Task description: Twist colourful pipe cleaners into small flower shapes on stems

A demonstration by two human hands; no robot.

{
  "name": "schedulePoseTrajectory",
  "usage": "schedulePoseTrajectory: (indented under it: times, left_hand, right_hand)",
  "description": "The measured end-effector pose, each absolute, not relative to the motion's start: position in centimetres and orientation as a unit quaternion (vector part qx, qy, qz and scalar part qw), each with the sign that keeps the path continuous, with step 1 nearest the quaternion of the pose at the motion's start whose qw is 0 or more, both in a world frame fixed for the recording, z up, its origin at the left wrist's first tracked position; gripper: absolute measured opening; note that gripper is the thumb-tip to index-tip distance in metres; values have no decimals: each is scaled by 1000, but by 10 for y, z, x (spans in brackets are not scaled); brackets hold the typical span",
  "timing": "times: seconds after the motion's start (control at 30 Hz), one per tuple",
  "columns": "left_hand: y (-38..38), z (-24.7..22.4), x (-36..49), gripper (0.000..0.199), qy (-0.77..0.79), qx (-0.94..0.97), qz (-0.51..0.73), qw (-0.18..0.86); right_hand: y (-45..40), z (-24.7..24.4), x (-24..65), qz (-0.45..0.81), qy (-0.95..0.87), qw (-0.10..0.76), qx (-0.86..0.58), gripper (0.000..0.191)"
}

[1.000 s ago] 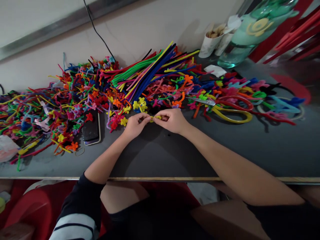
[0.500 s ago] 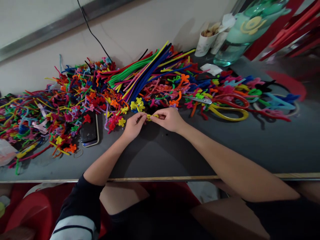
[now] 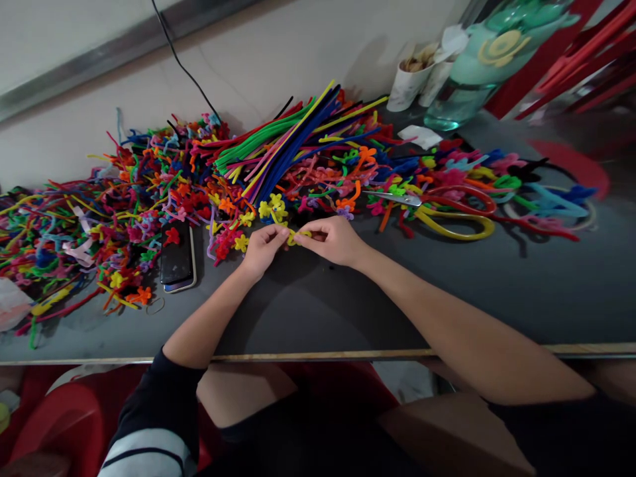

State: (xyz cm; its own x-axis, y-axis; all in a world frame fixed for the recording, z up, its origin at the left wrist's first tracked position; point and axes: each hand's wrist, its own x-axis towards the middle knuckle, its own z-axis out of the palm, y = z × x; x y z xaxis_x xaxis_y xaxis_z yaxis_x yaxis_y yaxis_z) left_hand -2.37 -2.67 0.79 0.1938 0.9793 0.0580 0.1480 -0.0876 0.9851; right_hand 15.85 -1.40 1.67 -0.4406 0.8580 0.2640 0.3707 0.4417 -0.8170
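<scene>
Between my fingertips is a small yellow pipe cleaner (image 3: 292, 240), bent into loops. My left hand (image 3: 265, 248) pinches its left side, with thumb and forefinger pressed together. From the right, my right hand (image 3: 334, 240) pinches the other side of it. The fingers hide part of its shape. Just beyond my hands lie yellow pipe-cleaner flowers (image 3: 273, 208) at the edge of the pile. A purple flower (image 3: 345, 212) sits right behind my right hand.
A heap of coloured pipe cleaners (image 3: 144, 179) runs along the wall, with a straight bundle (image 3: 293, 139) on top. Scissors (image 3: 454, 215) with red and yellow handles lie to the right. A phone (image 3: 177, 258) is at left. A bottle (image 3: 462, 93) and paper cups (image 3: 410, 86) stand at back right.
Both hands have shifted slightly left. The yellow loops between the fingertips show a little more now, and the purple flower behind my right hand is more exposed.
</scene>
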Motion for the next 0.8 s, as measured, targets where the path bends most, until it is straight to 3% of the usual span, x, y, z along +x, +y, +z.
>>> schedulePoseTrajectory:
  times: [0.27,0.53,0.67,0.8]
  left_hand:
    - [-24,6,-24,28,484,638,421,426]
    - [-22,8,-25,27,515,568,443,464]
    - [-23,8,-24,27,487,601,408,486]
    - [-25,12,-25,25,451,658,369,477]
  right_hand:
    - [-11,14,162,332,-793,342,-380,36]
    - [-4,17,182,85,-863,299,-397,31]
    - [-1,18,183,20,-842,333,-423,29]
    - [-4,16,181,76,-808,400,-426,25]
